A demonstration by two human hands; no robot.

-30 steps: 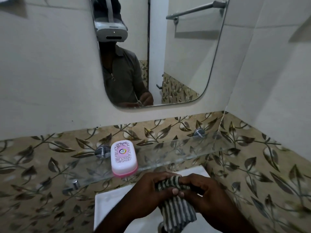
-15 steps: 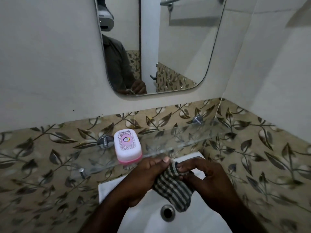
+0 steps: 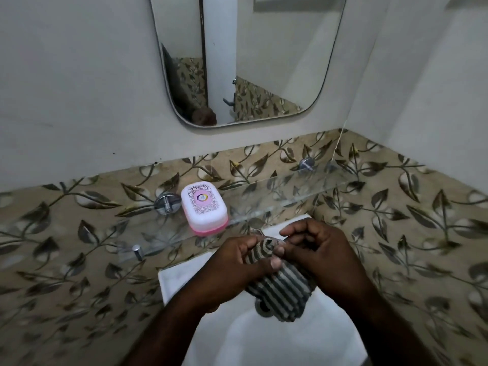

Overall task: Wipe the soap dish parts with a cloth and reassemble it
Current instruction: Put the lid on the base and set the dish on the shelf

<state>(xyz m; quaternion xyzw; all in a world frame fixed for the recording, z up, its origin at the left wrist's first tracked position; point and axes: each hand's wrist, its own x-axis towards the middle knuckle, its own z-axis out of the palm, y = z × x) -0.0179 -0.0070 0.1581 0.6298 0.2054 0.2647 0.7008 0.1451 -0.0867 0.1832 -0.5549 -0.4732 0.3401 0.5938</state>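
Over white ceramic basin [image 3: 264,339], left hand [image 3: 237,262] and right hand [image 3: 324,254] pinch limp striped grey cloth [image 3: 280,289]; pink-and-white plastic soap dish [image 3: 203,207] looks light and slick, best grasped by its sides.

left hand [image 3: 235,268], right hand [image 3: 324,257]: bare. forearms [image 3: 179,320] uncovered to near edge. mirror [image 3: 264,62], far left: dark grey garment [image 3: 171,75] reflected, detail blurred.

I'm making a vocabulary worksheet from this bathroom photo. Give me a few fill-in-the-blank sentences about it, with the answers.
1. The left hand and the right hand grip a ___ cloth over the sink.
2. The soap dish stands on a glass ___ below the mirror.
3. The soap dish has a white lid and a ___ base.

Missing words: striped; shelf; pink.
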